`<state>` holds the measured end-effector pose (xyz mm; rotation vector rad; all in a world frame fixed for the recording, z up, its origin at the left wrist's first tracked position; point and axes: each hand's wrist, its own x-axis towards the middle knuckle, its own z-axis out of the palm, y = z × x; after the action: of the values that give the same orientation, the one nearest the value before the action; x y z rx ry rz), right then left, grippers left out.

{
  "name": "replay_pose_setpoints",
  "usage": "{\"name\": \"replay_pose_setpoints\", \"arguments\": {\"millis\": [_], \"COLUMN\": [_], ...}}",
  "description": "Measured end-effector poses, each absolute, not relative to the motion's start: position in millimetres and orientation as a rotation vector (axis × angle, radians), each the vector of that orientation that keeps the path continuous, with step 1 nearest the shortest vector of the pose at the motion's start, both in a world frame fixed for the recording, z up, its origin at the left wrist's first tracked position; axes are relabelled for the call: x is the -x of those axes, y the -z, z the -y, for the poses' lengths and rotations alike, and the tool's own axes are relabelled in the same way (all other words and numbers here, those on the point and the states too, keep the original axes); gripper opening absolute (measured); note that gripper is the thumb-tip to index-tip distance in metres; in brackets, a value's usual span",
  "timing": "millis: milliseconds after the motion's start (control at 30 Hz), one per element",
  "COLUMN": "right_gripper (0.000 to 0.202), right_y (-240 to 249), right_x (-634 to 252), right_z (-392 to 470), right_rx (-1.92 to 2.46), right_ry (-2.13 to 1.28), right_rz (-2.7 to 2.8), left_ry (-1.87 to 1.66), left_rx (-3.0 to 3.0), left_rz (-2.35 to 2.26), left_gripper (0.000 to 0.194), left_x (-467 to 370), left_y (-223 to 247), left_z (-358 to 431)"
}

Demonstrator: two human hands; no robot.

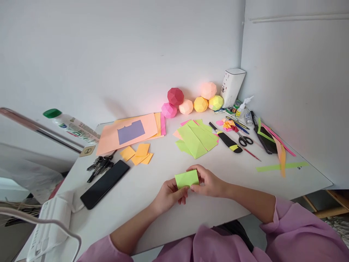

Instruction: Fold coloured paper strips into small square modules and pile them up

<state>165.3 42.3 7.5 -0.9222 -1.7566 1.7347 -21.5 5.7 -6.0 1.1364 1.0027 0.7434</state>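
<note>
Both hands hold one small green paper rectangle (187, 179) just above the front part of the white table (160, 225). My left hand (169, 194) grips its lower left, the thumb lying along the bottom edge. My right hand (208, 182) pinches the right side, with fingers at the top corner and the thumb below. Whether the paper is folded I cannot tell. Beyond the hands lies a pile of larger green paper sheets (196, 138) with pink pieces under it. Several small orange paper pieces (141, 151) rest to the left.
A utility knife (227, 140), scissors (245, 140) and a glue bottle (242, 108) lie or stand at right. Several faceted paper balls (175, 96) sit by the wall. Keys (100, 165), a black phone (105, 185), peach sheets (109, 140) and a power strip (51, 225) are at left.
</note>
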Motion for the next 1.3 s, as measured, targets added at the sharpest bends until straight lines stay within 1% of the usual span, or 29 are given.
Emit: {"name": "replay_pose_setpoints", "arguments": {"millis": [67,133,367,533,733,867,1100,1233,1300], "right_gripper": [0.050,0.052,0.050,0.048,0.047,0.046,0.048,0.048,0.044], "right_y": [-3,-1,-6,-12,-18,-14,-10,-10,-9], "right_x": [-163,-161,-159,-164,-172,-167,-164,-170,-173], "right_z": [-40,-39,-35,-42,-51,-44,-42,-51,-57], "right_rx": [0.938,0.952,0.982,0.996,1.007,0.976,0.947,0.880,0.865], "right_ry": [-1.752,-1.754,-1.644,-1.572,-1.567,-1.574,-1.605,-1.619,-1.564], "right_rz": [1.733,1.722,1.797,1.760,1.673,1.773,1.876,1.905,1.914], "left_ry": [-0.749,-0.741,-0.718,-0.773,-0.911,-0.799,-0.632,-0.615,-0.631], "left_rx": [-1.185,-1.214,-1.275,-1.172,-1.094,-1.137,-1.195,-1.213,-1.203], "left_rz": [-1.035,-1.058,-1.010,-1.041,-1.011,-0.904,-0.983,-1.035,-1.062], "left_gripper": [0.024,0.025,0.022,0.015,0.018,0.027,0.025,0.024,0.024], "left_x": [21,21,18,22,25,20,22,26,29], "left_y": [7,7,4,2,-2,-1,8,3,-1], "left_z": [-5,-4,-2,-3,-7,-7,-6,-8,-10]}}
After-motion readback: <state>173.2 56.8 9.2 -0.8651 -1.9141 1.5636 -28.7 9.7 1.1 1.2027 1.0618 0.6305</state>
